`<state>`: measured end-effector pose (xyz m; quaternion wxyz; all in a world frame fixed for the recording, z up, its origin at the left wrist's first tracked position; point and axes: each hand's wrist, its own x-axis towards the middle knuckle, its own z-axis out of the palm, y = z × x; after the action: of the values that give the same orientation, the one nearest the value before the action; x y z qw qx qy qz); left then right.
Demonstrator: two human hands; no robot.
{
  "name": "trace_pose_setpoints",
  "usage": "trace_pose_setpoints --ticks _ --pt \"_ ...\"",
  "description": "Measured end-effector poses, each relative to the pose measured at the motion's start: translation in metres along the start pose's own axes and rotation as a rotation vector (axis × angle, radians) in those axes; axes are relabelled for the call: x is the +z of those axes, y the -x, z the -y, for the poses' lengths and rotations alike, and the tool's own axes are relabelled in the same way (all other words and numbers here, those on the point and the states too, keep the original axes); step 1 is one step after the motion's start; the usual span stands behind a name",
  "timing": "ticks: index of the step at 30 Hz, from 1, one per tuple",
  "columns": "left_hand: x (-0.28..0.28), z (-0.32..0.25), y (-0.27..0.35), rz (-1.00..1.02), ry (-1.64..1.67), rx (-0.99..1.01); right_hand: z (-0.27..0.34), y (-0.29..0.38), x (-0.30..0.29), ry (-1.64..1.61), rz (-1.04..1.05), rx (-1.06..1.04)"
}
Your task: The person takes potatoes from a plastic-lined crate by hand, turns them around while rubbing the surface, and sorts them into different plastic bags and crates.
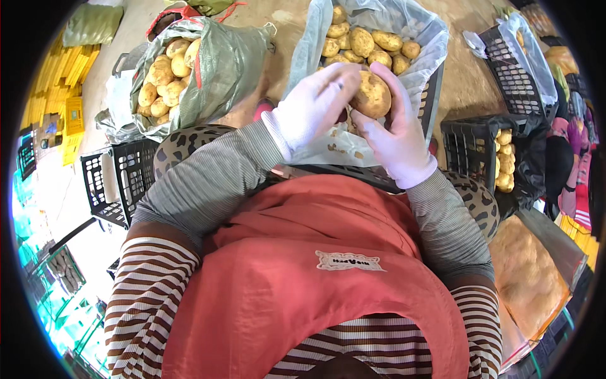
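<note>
A large brown potato (373,95) with dirt marks on its skin is in my gloved right hand (396,125), with the thumb below it and the fingers around its far side. My left hand (319,102), in a white glove too, is curled at the potato's left side, fingertips at its edge. A small dark red thing (342,116) shows under the left fingers; what it is, and whether that hand grips it, I cannot tell. Beneath both hands is a crate lined with translucent plastic film (331,154), with several potatoes (362,42) at its far end.
At the left a green woven sack (232,66) lies with its mouth open, full of potatoes (163,78). A black plastic crate (118,177) stands by my left knee. Another black crate (468,147) at the right holds potatoes (505,161); a film-lined crate (513,71) stands beyond.
</note>
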<state>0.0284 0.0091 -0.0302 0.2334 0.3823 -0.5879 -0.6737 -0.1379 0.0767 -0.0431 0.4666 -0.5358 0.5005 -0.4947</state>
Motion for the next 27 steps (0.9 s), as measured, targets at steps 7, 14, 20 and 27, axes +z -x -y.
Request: trace_pose_setpoints --ticks 7,14,20,27 --pt "-0.003 0.011 0.008 0.014 -0.040 0.163 0.005 -0.002 0.000 0.557 0.071 -0.144" --pt "-0.002 0.023 0.007 0.007 0.122 0.213 -0.007 -0.002 0.004 0.000 0.056 0.046" --pt "-0.007 0.009 0.015 0.025 -0.018 0.197 0.004 -0.003 0.003 0.480 0.087 -0.123" --pt "-0.004 0.025 0.005 -0.062 -0.130 0.312 -0.003 -0.002 0.006 0.254 0.088 -0.022"
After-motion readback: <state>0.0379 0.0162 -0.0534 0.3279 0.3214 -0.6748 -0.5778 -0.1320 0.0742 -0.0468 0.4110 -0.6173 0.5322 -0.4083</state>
